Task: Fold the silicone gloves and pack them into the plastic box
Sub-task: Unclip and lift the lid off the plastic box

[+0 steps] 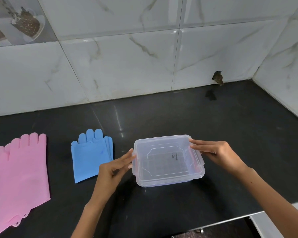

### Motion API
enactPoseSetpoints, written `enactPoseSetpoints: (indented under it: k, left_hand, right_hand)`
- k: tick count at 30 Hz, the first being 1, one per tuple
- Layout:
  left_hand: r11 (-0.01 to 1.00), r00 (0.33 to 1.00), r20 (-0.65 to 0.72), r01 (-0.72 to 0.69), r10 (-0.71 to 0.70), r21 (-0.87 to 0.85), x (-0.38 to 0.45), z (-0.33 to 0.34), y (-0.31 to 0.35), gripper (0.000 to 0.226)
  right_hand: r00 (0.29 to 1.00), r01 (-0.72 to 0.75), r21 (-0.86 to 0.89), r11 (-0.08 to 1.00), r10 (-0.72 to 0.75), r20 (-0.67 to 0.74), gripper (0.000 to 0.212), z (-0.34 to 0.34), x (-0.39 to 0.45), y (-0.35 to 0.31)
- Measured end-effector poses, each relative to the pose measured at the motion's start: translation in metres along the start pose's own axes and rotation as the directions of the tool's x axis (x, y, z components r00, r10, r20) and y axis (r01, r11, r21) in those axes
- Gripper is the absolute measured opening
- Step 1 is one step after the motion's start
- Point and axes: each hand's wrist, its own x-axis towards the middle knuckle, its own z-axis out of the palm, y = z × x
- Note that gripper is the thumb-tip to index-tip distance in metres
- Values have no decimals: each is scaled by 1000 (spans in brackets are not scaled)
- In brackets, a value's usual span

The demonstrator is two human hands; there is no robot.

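Note:
A clear plastic box (169, 182) with its lid on sits on the black counter at centre. My left hand (110, 170) reaches in from the left, and its straight fingertips touch the box's left edge. My right hand (218, 153) holds the box's right rim near the far corner, fingers on top and thumb at the side. A small stack of blue silicone gloves (89, 155) lies flat just left of the box, fingers pointing away. Larger pink silicone gloves (17, 176) lie stacked at the far left, partly cut off by the frame.
The black counter (213, 117) ends at a tiled wall (127, 62) behind and on the right. A small hole (218, 78) shows in the wall at the back right. The counter's front edge (230, 219) runs along the lower right, with a drawer handle below it.

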Motion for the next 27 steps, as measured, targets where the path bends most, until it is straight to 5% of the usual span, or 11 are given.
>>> enactPoseSetpoints:
  k: [4, 17, 23, 27]
  left_hand:
    - [973, 988, -7, 152, -156, -172, 0, 6, -6, 40]
    - [851, 976, -81, 134, -203, -508, 0, 10, -11, 41]
    - [878, 938, -241, 115, -251, -465, 37, 13, 3, 34]
    - [856, 863, -357, 150, -358, -496, 88, 11, 4, 33]
  right_hand:
    - [999, 22, -33, 999, -21, 28, 45, -2, 1, 1]
    - [998, -18, 151, 988, 9, 61, 40, -19, 21, -2]
    - [977, -53, 353, 934, 121, -174, 30, -17, 50, -4]
    - [868, -169, 506, 846, 371, -331, 24, -2, 92, 4]
